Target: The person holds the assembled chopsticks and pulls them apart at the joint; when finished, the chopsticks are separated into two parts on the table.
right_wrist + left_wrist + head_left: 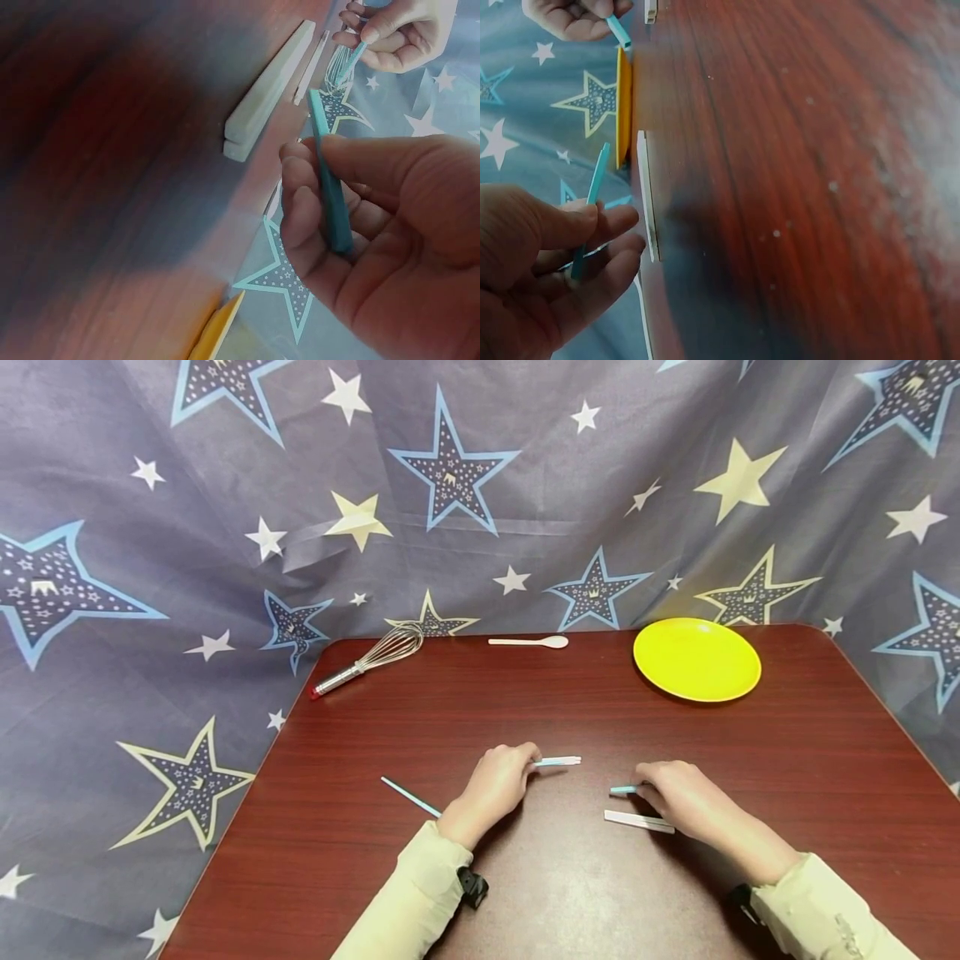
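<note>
My left hand (491,785) pinches a short light-blue stick (594,184) between thumb and fingers. A thin white stick (649,206) lies on the table just beyond it; in the head view the two nearly overlap. My right hand (686,797) pinches another short light-blue stick (328,176) with thumb and fingertips, its end pointing left. Below that hand lies a thicker white stick (637,821), which looks like two pieces together in the right wrist view. A longer blue stick (409,796) rests on the table, partly hidden behind my left forearm.
A whisk (375,656) with a steel handle lies at the back left of the dark red table (525,710). A white spoon (528,642) is at the back edge, and a yellow plate (697,660) at the back right. Behind hangs a star-patterned curtain (525,485).
</note>
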{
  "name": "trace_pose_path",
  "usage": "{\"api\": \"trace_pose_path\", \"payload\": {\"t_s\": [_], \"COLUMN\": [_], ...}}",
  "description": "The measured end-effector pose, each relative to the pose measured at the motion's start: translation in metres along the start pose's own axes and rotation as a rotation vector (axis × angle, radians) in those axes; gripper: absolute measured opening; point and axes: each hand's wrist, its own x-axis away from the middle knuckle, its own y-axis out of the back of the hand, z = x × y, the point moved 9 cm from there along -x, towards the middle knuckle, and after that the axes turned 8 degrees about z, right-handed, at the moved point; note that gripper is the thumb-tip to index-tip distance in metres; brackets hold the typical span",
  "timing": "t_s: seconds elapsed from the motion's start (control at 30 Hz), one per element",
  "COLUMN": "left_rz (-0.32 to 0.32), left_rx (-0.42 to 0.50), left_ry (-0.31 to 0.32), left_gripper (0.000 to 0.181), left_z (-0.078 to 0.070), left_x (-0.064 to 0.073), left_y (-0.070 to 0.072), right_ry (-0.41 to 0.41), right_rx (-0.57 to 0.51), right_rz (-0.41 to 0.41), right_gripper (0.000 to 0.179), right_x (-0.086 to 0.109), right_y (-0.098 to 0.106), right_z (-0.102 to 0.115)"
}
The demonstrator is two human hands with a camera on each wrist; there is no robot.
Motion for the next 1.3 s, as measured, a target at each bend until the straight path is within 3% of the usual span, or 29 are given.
{"api": "trace_pose_path", "payload": {"t_s": [0.23, 0.47, 0.77, 1.07, 1.3], "left_rz": [-0.009, 0.001, 0.016, 0.037, 0.032], "left_rx": [-0.083, -0.141, -0.186, -0.232, -0.249], "left_ry": [0.062, 0.069, 0.065, 0.077, 0.066], "left_gripper": [0.004, 0.003, 0.003, 0.019, 0.023], "left_z": [0.002, -0.001, -0.003, 0.0, -0.002], "left_x": [-0.004, -0.007, -0.011, -0.018, -0.022], "left_y": [0.0, -0.002, -0.005, -0.013, -0.013], "right_ry": [-0.06, -0.139, -0.093, -0.106, -0.097], "right_rx": [0.019, 0.058, 0.084, 0.055, 0.046], "right_rz": [0.045, 0.07, 0.065, 0.149, 0.156], "right_gripper": [0.019, 0.017, 0.021, 0.018, 0.023], "right_x": [-0.002, -0.003, -0.003, -0.003, -0.003], "right_y": [-0.002, -0.004, -0.006, -0.014, -0.016], "right_z": [-0.003, -0.005, -0.001, -0.004, -0.005]}}
